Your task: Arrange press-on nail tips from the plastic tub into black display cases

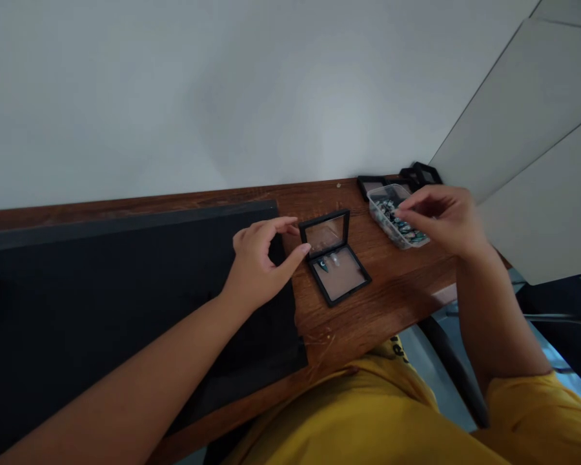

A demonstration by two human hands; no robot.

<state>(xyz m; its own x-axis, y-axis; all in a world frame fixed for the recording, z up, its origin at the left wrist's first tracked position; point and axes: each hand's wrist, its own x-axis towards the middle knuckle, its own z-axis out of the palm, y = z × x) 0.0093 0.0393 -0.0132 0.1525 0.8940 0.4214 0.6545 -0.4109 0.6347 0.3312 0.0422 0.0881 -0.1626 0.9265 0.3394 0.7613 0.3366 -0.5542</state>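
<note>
A small black case (341, 274) lies open on the wooden table, its clear-windowed lid (325, 234) standing up at the back. Inside it, near the hinge, are a dark green pointed piece (323, 265) and pale shiny ones (334, 258), perhaps false nails. My left hand (266, 255) is at the lid's left edge, thumb and fingers apart, the thumb tip against the frame. Over a clear plastic box (392, 236) of many small glossy pieces, my right hand (445, 216) has thumb and fingers pinched. Whatever is between those fingertips is too small to make out.
A large black mat (126, 290) covers the left of the table (387, 284). Several more black cases (372, 185) sit at the back right, behind the box. A pale wall (271, 97) rises behind, and light panels (547, 155) stand on the right.
</note>
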